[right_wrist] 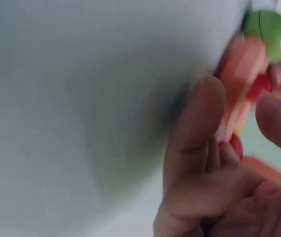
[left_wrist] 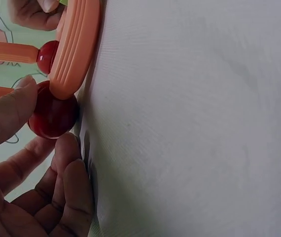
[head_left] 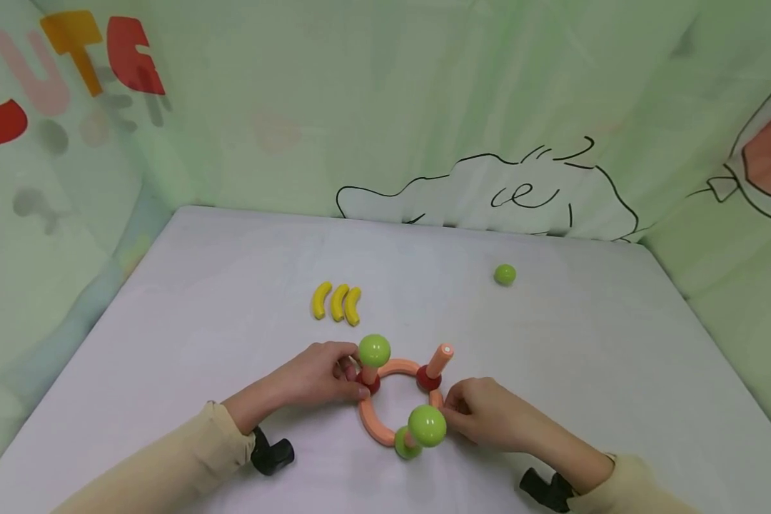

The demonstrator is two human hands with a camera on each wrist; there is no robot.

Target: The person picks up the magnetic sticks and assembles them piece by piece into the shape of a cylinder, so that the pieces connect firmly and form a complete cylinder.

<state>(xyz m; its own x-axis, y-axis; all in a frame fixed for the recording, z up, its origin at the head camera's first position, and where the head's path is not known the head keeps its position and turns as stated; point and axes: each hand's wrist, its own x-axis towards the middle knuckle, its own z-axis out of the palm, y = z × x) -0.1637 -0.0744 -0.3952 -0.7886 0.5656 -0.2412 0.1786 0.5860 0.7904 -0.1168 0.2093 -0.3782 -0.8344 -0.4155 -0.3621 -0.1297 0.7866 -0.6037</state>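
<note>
A ring of curved orange pieces (head_left: 375, 425) lies on the table, joined by red and green balls. My left hand (head_left: 321, 375) pinches the red ball (left_wrist: 54, 111) at the ring's left between thumb and fingers. From that ball rises an orange stick topped by a green ball (head_left: 374, 350). Another orange stick (head_left: 440, 360) stands in the far red ball (head_left: 428, 378), its upper end bare. Nearest me, a green ball (head_left: 427, 426) sits above the lower green joint (head_left: 407, 444). My right hand (head_left: 488, 414) is beside the ring's right curve, thumb and fingers apart in the blurred right wrist view.
Three yellow banana-shaped pieces (head_left: 337, 303) lie beyond the ring, to the left. A loose green ball (head_left: 505, 275) rests at the far right of the white table (head_left: 585, 321). Printed green fabric (head_left: 392, 93) hangs behind the table and along its sides.
</note>
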